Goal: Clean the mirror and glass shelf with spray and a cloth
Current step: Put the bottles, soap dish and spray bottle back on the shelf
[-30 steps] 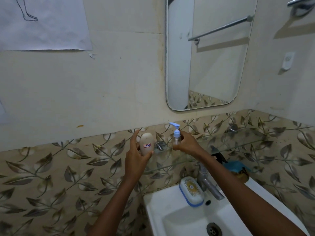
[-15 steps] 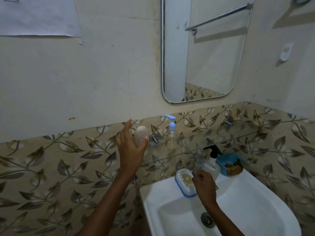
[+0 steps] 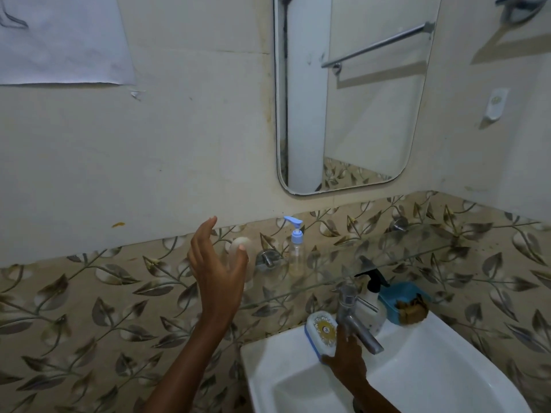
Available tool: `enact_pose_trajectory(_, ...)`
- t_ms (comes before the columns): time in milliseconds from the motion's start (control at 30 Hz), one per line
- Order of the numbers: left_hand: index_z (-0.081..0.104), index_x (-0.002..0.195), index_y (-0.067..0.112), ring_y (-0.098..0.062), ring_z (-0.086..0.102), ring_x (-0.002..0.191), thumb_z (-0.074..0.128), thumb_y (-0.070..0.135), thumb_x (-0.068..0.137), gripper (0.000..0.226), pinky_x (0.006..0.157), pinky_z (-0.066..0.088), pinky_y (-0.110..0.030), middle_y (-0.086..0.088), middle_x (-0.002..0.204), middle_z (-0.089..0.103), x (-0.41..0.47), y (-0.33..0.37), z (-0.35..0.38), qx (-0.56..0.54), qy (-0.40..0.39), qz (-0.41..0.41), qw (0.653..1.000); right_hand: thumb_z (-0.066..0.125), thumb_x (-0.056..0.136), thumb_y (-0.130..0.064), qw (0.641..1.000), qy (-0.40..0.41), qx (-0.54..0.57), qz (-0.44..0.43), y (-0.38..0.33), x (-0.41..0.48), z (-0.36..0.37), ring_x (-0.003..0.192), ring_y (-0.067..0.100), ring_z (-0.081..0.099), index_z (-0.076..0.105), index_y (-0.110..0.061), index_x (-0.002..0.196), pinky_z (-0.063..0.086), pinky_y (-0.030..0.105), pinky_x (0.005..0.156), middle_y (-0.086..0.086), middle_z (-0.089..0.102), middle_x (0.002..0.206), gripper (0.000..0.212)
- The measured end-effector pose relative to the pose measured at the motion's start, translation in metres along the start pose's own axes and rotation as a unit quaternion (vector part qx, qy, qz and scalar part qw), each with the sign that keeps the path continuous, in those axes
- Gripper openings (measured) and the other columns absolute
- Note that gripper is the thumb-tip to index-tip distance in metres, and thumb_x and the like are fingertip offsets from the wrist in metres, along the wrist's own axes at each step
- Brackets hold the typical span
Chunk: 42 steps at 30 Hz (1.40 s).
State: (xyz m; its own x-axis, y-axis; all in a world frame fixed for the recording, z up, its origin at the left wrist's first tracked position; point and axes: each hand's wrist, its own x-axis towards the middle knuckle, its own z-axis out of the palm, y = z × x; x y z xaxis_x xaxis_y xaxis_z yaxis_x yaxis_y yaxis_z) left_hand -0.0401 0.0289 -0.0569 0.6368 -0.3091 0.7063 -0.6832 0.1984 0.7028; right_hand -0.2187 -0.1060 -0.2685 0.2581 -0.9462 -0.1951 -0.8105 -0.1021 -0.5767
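— What are the hands doing from where you sit?

— I see my left hand (image 3: 219, 272) raised in front of the glass shelf (image 3: 417, 248), fingers spread loosely with a clear gap to the thumb. A cream oval bottle (image 3: 240, 248) stands on the shelf just behind it; the thumb tip overlaps the bottle, but I cannot tell whether it touches or is only in front. My right hand (image 3: 347, 357) is low at the white sink (image 3: 447, 368), fingers half curled against the near end of the blue-and-white soap case (image 3: 320, 329), right beside the metal tap (image 3: 356, 320). It does not look closed around anything.

— And the things for the cleaning?

— The shelf runs long along the leaf-patterned tile wall (image 3: 89, 308), rising toward the right corner. The mirror (image 3: 351, 93) hangs upright above it, long axis vertical. A clear pump bottle (image 3: 296, 248) with a blue head stands upright on the shelf right of a metal bracket (image 3: 266, 259), nozzle pointing left. A black-trigger spray bottle (image 3: 372, 299) stands upright at the back of the sink under the shelf, behind the tap.

— Any containers?

— The pump bottle looks nearly empty, a little yellowish at the bottom. A blue tub (image 3: 398, 299) beside the spray bottle holds something brown I cannot make out
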Motion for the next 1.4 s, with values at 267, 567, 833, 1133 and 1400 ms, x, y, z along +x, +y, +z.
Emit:
enact_pose_trajectory(267,0.041,0.131,0.018,-0.017,0.037,0.121,0.052,0.030,0.078,0.056,0.106,0.031,-0.048,0.009,0.127,0.041,-0.010,0.001,0.002,0.021,-0.013,0.009,1.000,0.058,0.083,-0.043,1.000,-0.005,0.008,0.021,0.004,0.000,0.006,0.128,0.024,0.038,0.002,-0.018,0.147,0.032,0.038,0.111,0.010,0.035,0.139,0.089)
enact_pose_trajectory(567,0.043,0.131,0.017,-0.023,0.038,0.125,0.041,0.043,0.071,0.065,0.107,0.027,-0.046,-0.002,0.132,0.047,-0.019,0.011,0.001,0.037,-0.043,-0.025,0.998,0.061,0.078,-0.053,0.997,0.053,-0.046,0.022,-0.011,0.003,0.018,0.133,0.027,0.032,0.003,-0.024,0.147,0.030,0.045,0.112,0.010,0.018,0.150,0.095)
enact_pose_trajectory(833,0.046,0.128,0.018,-0.017,0.039,0.121,0.041,0.041,0.072,0.061,0.102,0.027,-0.037,0.001,0.130,0.048,-0.022,0.010,-0.001,0.036,-0.048,-0.016,0.998,0.086,0.051,-0.019,0.965,0.196,0.167,-0.055,-0.023,-0.067,-0.028,0.114,0.037,0.054,0.054,-0.004,0.126,0.038,0.040,0.101,0.021,0.058,0.121,0.083)
enact_pose_trajectory(1133,0.050,0.126,0.012,-0.029,0.043,0.124,0.054,0.019,0.077,0.050,0.104,0.031,-0.054,-0.010,0.132,0.050,-0.020,0.016,0.008,0.044,-0.035,0.009,0.998,0.084,0.060,-0.021,0.887,0.408,0.142,-0.163,-0.054,-0.094,-0.146,0.106,0.037,0.044,0.055,-0.011,0.123,0.037,0.039,0.085,0.018,0.051,0.116,0.069)
enact_pose_trajectory(1400,0.050,0.127,0.008,-0.032,0.040,0.128,0.066,0.008,0.082,0.048,0.107,0.028,-0.054,-0.012,0.136,0.048,-0.026,0.011,0.012,0.067,-0.041,0.004,0.997,0.072,0.070,-0.045,0.945,0.287,0.064,-0.140,-0.092,-0.017,-0.154,0.118,0.035,0.040,0.050,-0.020,0.129,0.034,0.043,0.099,0.016,0.050,0.126,0.068)
